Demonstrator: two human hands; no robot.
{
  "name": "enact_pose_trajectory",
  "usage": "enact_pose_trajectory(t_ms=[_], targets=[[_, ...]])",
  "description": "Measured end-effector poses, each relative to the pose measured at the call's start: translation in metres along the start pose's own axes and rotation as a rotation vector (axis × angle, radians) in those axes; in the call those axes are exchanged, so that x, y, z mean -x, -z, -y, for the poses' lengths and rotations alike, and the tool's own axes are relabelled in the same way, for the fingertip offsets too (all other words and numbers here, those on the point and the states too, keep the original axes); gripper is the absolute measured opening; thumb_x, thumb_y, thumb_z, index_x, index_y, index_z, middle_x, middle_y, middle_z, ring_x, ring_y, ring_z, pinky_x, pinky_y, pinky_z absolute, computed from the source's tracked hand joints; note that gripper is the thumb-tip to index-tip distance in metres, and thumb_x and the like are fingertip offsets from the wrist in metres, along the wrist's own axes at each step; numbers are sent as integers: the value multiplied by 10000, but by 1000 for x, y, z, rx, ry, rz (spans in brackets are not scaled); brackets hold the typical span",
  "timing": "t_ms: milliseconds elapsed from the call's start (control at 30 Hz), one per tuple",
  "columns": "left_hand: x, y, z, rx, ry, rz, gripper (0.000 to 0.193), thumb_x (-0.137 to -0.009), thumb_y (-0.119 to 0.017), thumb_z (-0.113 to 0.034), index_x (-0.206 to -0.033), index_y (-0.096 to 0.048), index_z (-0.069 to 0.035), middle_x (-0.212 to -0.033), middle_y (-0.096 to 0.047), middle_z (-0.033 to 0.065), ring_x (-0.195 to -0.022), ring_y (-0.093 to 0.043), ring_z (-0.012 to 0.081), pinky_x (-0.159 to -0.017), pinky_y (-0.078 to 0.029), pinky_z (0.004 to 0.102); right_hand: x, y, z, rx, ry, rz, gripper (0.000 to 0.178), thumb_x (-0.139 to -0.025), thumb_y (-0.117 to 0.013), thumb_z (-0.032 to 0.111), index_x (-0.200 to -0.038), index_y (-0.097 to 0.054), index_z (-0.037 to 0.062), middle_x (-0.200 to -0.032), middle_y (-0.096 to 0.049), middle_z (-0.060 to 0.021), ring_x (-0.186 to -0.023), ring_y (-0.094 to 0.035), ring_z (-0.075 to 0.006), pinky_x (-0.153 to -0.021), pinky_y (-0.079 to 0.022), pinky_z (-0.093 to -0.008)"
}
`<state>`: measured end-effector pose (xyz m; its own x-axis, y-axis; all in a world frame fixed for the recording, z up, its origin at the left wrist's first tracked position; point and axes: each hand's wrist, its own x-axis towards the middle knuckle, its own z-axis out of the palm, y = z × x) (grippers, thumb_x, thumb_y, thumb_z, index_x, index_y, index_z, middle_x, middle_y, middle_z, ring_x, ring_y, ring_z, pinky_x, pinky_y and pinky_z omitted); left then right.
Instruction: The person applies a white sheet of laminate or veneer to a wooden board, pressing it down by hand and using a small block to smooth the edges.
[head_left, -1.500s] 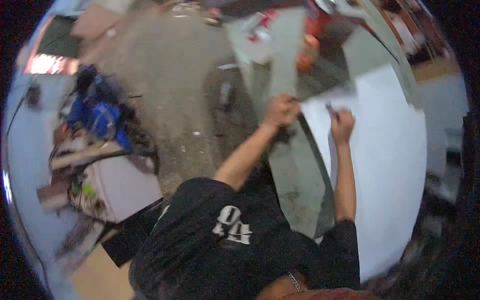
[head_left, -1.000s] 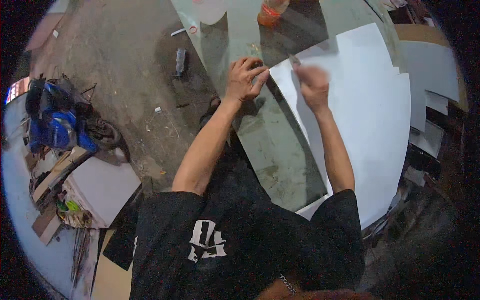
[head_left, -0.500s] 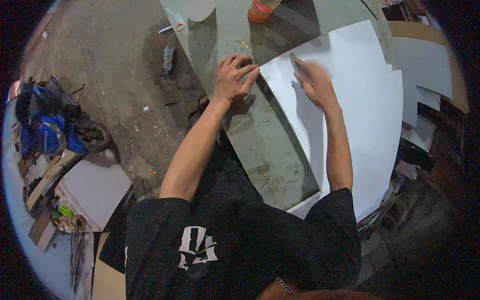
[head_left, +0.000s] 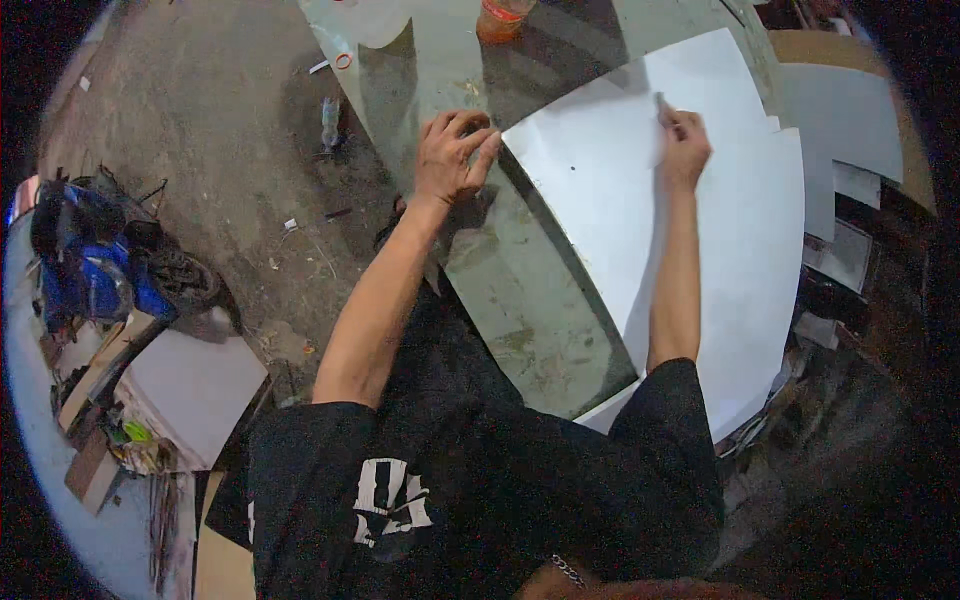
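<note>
A large white sheet lies across the right part of the greenish worktable, with a dark strip along its left edge. At the sheet's near-left corner, my left hand has its fingers curled, thumb and forefinger closed at that corner. Over the sheet's upper middle, my right hand is closed round a small, slender grey object that points away from me. Its exact kind is too small and blurred to tell. A small dark spot shows on the sheet between my hands.
A bottle with orange-red liquid stands at the table's far end, near a translucent container and a red ring. A plastic bottle lies on the floor. Boards are stacked right; a blue motorbike stands left.
My right hand has moved right across the sheet with the grey object, uncovering the dark spot. My left hand remains at the corner; the whole view has shifted slightly.
</note>
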<state>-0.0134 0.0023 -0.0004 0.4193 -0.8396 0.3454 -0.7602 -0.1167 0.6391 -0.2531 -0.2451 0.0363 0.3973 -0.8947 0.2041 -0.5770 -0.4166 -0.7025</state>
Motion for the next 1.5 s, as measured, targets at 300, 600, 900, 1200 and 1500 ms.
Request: enact_pose_trajectory(t_ms=[300,600,900,1200,1500], targets=[[1,-2,0,-25,-7,-14,220,-920,-575,-269,-980,-757,-163,-1093,-672,7,-1061,-582,258,-922,-432,392,117,-30,86,-164,534,282,253,-737,-646,-5,-964,-707,88,-850,-700,-75,-823,-660,-234,-746,-508,-385],[-1,-14,8,69,3,-66,254,-908,-588,-340,-872,-766,-162,-1068,-680,-9,-1055,-583,234,-910,-411,387,-22,-40,11,102,173,-147,115,-893,-682,113,-948,-719,19,-850,-711,-110,-730,-639,-166,-683,-510,-309],[3,-12,7,100,6,-52,324,-947,-534,-366,-877,-763,-147,-1035,-691,0,-1043,-582,234,-915,-403,393,132,-56,97,-102,647,481,269,-736,-645,-63,-972,-716,43,-897,-689,-80,-770,-650,-246,-728,-517,-344],[2,-13,7,132,-4,-99,294,-936,-535,-340,-903,-755,-147,-994,-703,-8,-1013,-597,190,-903,-390,376,59,-51,85,-78,56,192,185,-840,-709,63,-1023,-724,40,-881,-696,-80,-709,-619,-161,-684,-495,-283],[3,-13,7,56,12,-103,297,-938,-556,-357,-887,-758,-146,-989,-703,-9,-990,-602,187,-895,-398,372,71,-76,88,98,575,279,217,-722,-701,-5,-900,-724,117,-928,-657,-56,-865,-617,-272,-819,-476,-368]])
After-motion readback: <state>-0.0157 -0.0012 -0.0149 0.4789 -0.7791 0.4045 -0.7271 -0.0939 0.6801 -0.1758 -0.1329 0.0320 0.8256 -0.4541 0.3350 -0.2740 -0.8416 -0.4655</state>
